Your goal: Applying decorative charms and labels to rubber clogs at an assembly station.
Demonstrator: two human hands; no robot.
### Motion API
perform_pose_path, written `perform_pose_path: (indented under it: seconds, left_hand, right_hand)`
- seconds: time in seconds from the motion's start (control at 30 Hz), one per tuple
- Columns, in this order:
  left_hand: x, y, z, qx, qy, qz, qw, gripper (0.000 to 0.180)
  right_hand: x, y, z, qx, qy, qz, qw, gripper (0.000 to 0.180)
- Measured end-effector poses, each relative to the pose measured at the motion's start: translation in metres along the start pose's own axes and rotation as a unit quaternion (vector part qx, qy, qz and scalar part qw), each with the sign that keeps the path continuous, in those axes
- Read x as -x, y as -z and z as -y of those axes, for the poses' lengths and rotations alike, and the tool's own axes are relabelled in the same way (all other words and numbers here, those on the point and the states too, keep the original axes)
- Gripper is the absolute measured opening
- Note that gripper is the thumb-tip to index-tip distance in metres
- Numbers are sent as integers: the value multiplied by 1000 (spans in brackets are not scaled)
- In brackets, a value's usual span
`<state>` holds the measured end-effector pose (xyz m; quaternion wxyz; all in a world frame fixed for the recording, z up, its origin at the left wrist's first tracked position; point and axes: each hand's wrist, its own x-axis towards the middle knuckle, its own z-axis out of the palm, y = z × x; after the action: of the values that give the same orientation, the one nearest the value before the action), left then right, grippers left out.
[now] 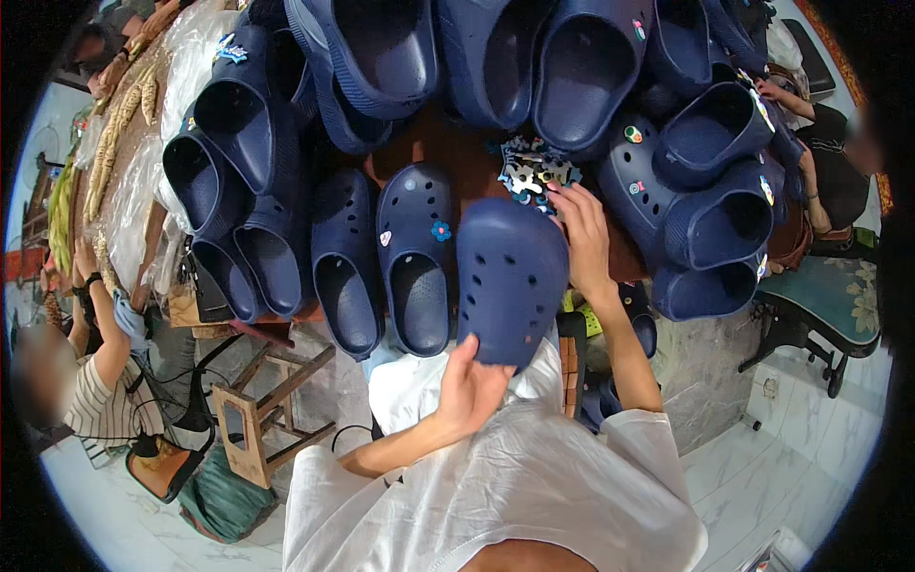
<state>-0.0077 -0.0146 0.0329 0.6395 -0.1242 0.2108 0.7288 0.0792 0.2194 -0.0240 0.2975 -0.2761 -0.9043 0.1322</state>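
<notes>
My left hand (475,385) is closed on the near end of a navy clog (513,276) with holes in its top, held up in front of my body. Beyond it, my right hand (583,229) reaches past the clog's right side with fingers stretched out. Its fingertips are at a small heap of shoe charms (526,170), black, white and blue, on the brown table. The clog hides part of that hand's thumb side. Left of the held clog lies another navy clog (416,262) with a blue flower charm and a few others; a plain one (347,267) is beside it.
Stacked navy clogs (713,224) rise at the right, more (238,162) at the left, and a row (591,67) at the back. A wooden stool (250,434) stands at lower left, a wheeled chair (820,305) at right. One person works at each side.
</notes>
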Motion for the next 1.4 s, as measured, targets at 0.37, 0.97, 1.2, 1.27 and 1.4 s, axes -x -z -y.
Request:
perform_pose_path:
  seconds: [0.37, 0.97, 1.2, 1.27, 1.4]
  left_hand:
    - [15, 19, -9, 106, 94, -28, 989, 55]
    - [10, 21, -10, 127, 86, -49, 987, 54]
    - [5, 23, -7, 131, 85, -39, 987, 51]
    - [7, 21, -7, 125, 83, -48, 988, 51]
    - [8, 20, -6, 140, 80, -45, 986, 50]
  right_hand:
    - [-73, -60, 16, 85, 65, 112, 988, 61]
    - [-13, -20, -3, 50, 49, 72, 995, 34]
    - [-42, -34, 13, 47, 25, 54, 997, 50]
    - [-56, -48, 12, 67, 29, 55, 996, 50]
    - [-74, -72, -4, 162, 6, 81, 983, 53]
